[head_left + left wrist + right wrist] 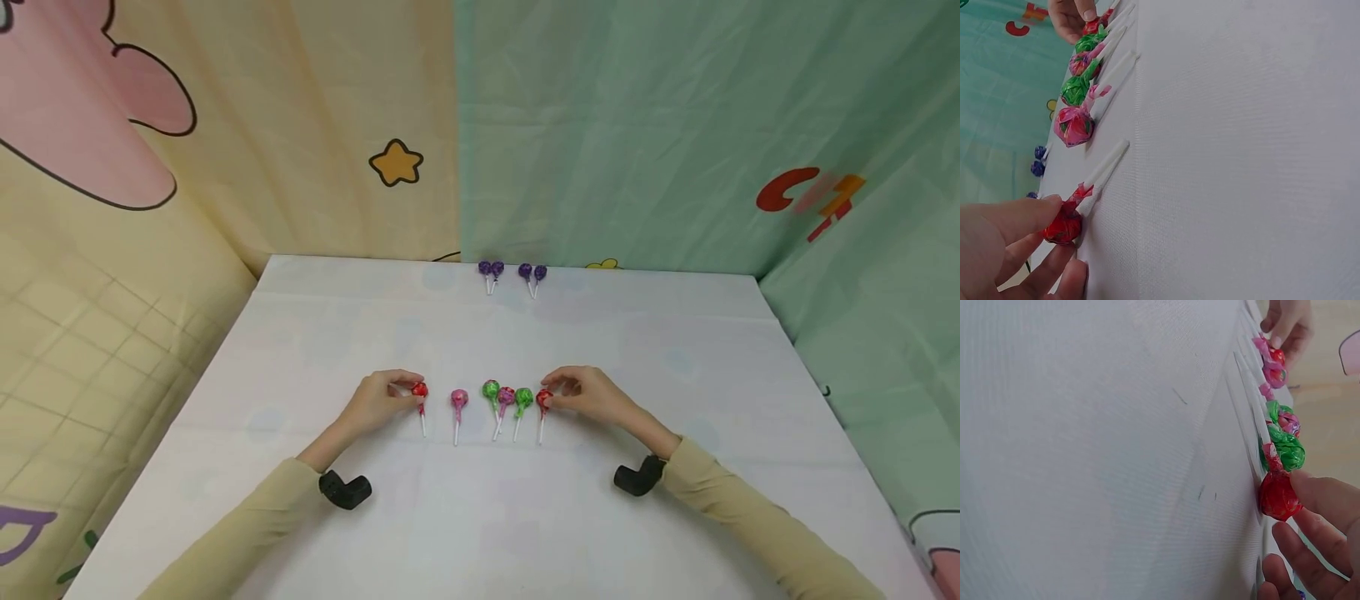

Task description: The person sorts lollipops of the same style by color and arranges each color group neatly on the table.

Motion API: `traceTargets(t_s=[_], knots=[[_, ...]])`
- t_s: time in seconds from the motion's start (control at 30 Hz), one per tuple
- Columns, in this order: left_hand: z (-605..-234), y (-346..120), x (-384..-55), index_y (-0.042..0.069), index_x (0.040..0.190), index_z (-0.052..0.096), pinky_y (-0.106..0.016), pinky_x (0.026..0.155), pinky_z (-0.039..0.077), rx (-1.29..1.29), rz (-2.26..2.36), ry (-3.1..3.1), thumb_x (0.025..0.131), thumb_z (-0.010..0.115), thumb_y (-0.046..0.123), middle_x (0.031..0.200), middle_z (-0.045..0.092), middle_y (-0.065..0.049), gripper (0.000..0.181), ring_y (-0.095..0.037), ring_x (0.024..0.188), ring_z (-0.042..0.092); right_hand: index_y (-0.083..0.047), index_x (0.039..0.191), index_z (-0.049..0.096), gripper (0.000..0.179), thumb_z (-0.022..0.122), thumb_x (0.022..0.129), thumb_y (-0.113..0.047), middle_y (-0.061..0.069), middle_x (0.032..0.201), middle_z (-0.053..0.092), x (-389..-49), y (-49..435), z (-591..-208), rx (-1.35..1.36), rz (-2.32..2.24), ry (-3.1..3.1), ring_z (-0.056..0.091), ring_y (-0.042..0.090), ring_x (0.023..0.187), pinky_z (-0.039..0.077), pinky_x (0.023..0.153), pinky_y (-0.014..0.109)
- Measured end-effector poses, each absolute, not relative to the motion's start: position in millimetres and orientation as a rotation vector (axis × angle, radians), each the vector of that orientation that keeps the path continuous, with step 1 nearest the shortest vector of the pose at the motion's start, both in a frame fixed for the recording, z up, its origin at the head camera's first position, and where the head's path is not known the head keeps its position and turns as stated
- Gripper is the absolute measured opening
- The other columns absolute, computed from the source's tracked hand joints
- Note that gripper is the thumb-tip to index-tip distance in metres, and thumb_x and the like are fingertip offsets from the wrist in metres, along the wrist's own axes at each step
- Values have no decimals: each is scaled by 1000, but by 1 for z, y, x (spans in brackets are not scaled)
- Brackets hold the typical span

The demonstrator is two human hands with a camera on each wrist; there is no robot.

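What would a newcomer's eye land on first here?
Probably the lollipop row on the table: left fingers pinch the left red lollipop, right fingers the right red lollipop. Four purple lollipops lie in two pairs at the far edge. Behind, an orange star stands out on the yellow cloth.

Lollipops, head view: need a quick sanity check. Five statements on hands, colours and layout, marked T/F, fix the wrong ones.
1. The left hand holds a red lollipop. True.
2. Two green lollipops lie between the two red ones. True.
3. The right hand holds a green lollipop. False: it holds the other red lollipop.
4. Four purple lollipops lie near the far edge of the table. True.
5. All the sticks point toward the far edge. False: they point toward the near side.
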State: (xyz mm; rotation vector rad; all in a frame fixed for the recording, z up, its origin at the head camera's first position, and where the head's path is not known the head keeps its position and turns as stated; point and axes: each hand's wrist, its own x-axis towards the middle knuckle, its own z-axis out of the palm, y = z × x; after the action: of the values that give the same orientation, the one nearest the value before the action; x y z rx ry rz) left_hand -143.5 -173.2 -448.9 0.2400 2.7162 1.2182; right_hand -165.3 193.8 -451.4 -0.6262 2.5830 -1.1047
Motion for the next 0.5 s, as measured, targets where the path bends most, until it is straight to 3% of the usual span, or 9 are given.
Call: traceTargets(t_s=[0.27, 0.5], knots=[[-443, -169, -148, 10, 110, 72, -27, 66, 42, 196, 1119, 2744, 83, 74, 21, 103, 73, -7, 29, -16, 78, 58, -11, 105, 72, 26, 75, 84, -25, 2, 93, 70, -168, 198, -456, -637, -1109, 2578, 54, 10, 75, 45, 66, 22], [-437, -165, -149, 13, 107, 74, -26, 59, 40, 152, 974, 2792, 81, 75, 25, 103, 73, -5, 28, -14, 75, 60, -12, 105, 73, 26, 75, 84, -26, -1, 89, 70, -171, 201, -461, -635, -1120, 2547, 53, 7, 71, 44, 63, 21]])
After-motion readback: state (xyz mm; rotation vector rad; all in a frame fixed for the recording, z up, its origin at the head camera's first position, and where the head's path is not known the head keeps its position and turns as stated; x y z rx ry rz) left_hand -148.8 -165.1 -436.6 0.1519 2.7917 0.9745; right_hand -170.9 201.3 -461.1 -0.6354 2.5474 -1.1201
